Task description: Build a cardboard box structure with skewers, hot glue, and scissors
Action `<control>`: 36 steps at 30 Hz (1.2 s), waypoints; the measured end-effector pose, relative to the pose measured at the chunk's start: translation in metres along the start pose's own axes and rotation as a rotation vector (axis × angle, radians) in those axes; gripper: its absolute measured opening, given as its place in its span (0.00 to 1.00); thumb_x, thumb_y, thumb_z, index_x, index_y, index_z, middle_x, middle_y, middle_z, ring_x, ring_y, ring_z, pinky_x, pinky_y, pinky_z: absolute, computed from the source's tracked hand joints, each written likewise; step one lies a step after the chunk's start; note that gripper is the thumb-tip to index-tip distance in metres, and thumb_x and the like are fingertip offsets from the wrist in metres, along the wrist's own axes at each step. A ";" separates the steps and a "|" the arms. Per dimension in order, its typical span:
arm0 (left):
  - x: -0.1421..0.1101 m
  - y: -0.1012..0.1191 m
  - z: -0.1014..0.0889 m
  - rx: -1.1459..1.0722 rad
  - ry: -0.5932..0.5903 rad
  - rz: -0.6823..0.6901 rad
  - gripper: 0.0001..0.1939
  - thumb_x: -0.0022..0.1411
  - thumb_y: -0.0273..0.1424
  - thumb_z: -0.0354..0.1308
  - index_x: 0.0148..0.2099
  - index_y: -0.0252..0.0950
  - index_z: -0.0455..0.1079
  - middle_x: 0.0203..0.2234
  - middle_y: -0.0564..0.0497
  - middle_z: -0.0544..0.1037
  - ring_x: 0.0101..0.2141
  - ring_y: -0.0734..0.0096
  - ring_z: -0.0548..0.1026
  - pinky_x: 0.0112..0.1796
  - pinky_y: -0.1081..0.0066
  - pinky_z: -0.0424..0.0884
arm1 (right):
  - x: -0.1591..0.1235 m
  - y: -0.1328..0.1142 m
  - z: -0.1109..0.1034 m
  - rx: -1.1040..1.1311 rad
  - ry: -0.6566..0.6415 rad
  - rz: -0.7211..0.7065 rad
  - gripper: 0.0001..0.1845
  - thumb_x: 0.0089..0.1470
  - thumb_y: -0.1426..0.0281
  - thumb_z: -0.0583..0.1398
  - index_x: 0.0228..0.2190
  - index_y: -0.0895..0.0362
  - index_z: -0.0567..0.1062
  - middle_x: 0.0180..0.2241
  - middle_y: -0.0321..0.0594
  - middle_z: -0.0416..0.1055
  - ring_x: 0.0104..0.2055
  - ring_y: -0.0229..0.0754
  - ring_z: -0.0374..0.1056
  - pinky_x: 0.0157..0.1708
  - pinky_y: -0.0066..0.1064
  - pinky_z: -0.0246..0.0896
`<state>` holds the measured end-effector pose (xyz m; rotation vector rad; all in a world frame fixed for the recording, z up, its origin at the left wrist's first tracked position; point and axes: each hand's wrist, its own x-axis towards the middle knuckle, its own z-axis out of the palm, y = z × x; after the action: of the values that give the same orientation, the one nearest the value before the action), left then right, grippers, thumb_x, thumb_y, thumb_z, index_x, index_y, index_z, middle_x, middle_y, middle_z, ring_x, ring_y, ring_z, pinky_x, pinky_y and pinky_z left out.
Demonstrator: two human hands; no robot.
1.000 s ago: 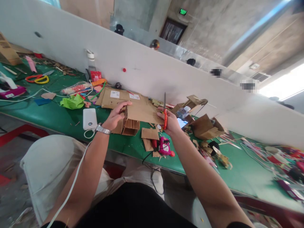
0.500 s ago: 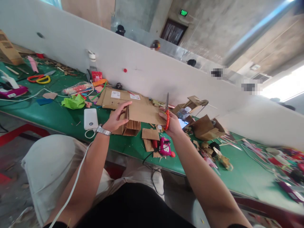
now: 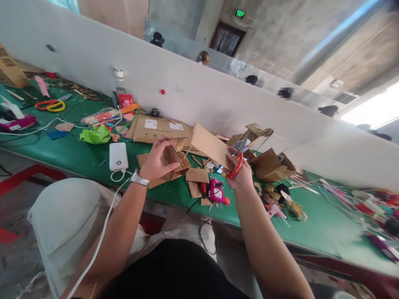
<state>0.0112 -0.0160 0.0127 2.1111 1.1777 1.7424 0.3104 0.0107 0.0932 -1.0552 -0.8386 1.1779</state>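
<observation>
My left hand (image 3: 158, 162) is curled over a small open cardboard box (image 3: 184, 163), thumb on the near side and fingers behind its wall. The box sits tilted on the green tabletop. My right hand (image 3: 241, 174) pinches the corner of a flat brown cardboard sheet (image 3: 209, 144), which slants up to the left. The same hand carries red-handled scissors (image 3: 238, 165), their blades pointing up and away. Below the hands lie cardboard scraps (image 3: 197, 175) and a pink-and-white device (image 3: 216, 190) with a black cable.
A flattened carton (image 3: 160, 128) lies against the white partition (image 3: 187, 99). On the left are a white power bank (image 3: 118, 156) with its cable, green crumpled paper (image 3: 96, 133) and other scissors (image 3: 51, 105). Another cardboard box (image 3: 274, 166) stands to the right, near scattered scraps.
My right hand has drawn the cardboard sheet away to the right and tilted it, the scissors with it. My left hand has moved from the sheet's edge onto the box, which has turned.
</observation>
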 end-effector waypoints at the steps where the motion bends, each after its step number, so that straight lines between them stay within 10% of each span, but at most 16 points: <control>1: -0.001 0.002 0.003 0.025 0.021 -0.006 0.31 0.60 0.43 0.74 0.61 0.42 0.69 0.60 0.39 0.71 0.65 0.45 0.69 0.66 0.44 0.69 | -0.005 0.001 -0.001 0.009 0.039 -0.002 0.28 0.36 0.72 0.76 0.43 0.53 0.81 0.27 0.30 0.78 0.21 0.35 0.70 0.12 0.21 0.57; 19: -0.004 0.036 0.031 0.217 0.199 -0.021 0.19 0.65 0.40 0.71 0.51 0.41 0.69 0.47 0.43 0.75 0.53 0.53 0.75 0.55 0.54 0.76 | -0.024 0.018 -0.020 -0.033 0.102 -0.174 0.36 0.34 0.64 0.79 0.46 0.50 0.76 0.36 0.33 0.81 0.35 0.42 0.81 0.25 0.27 0.72; 26: -0.006 0.034 0.026 0.190 0.192 -0.032 0.17 0.69 0.42 0.67 0.53 0.39 0.70 0.47 0.42 0.76 0.50 0.55 0.76 0.50 0.57 0.77 | -0.018 0.012 -0.011 -0.145 0.004 -0.244 0.35 0.39 0.64 0.78 0.50 0.48 0.77 0.27 0.25 0.73 0.26 0.35 0.71 0.24 0.26 0.67; 36: -0.005 0.028 0.022 0.129 0.233 -0.073 0.23 0.72 0.43 0.63 0.62 0.36 0.72 0.46 0.42 0.80 0.41 0.61 0.77 0.43 0.61 0.77 | 0.009 0.004 0.016 -0.168 -0.187 -0.012 0.39 0.31 0.66 0.79 0.47 0.49 0.76 0.31 0.32 0.81 0.36 0.50 0.82 0.34 0.40 0.81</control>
<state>0.0433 -0.0305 0.0183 1.9430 1.4440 1.9700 0.2962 0.0227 0.0942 -1.0849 -1.1039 1.2254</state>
